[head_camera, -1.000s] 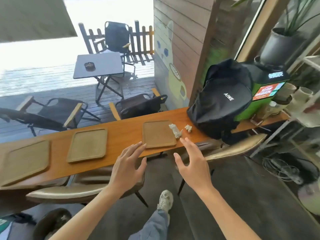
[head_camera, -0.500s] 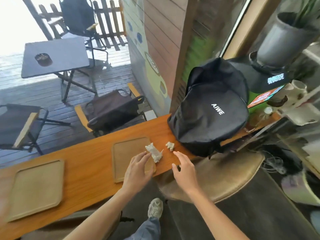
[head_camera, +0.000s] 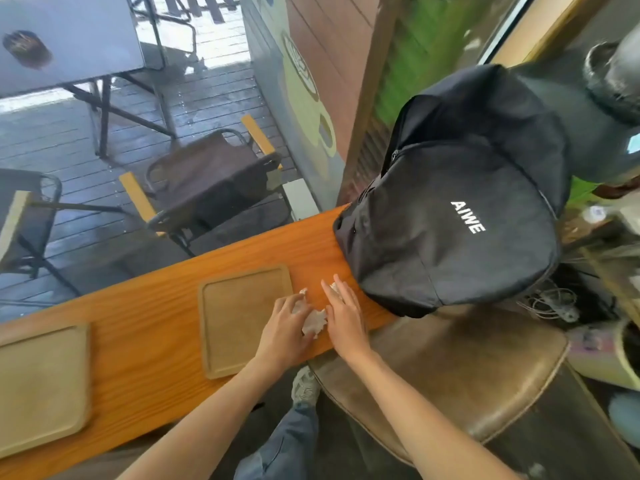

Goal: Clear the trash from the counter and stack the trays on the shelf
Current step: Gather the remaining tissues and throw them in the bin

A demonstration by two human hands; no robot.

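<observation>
A long crumpled white paper scrap (head_camera: 314, 322) lies on the orange wooden counter (head_camera: 156, 306), just right of a tan square tray (head_camera: 239, 317). My left hand (head_camera: 285, 327) lies on that scrap with fingers curled over its upper part. A smaller white scrap (head_camera: 334, 288) is mostly hidden under the fingertips of my right hand (head_camera: 343, 315), which rests flat on the counter beside the left. A second tan tray (head_camera: 38, 386) sits at the counter's left end.
A large black backpack (head_camera: 450, 216) stands on the counter right next to my right hand. A brown leather stool (head_camera: 450, 368) is below the counter on the right. Through the glass, a deck holds folding chairs and a grey table.
I have stepped closer and look more steeply down. Both hands reached forward onto the counter; the left now covers the long scrap and the right's fingertips reach the small one.
</observation>
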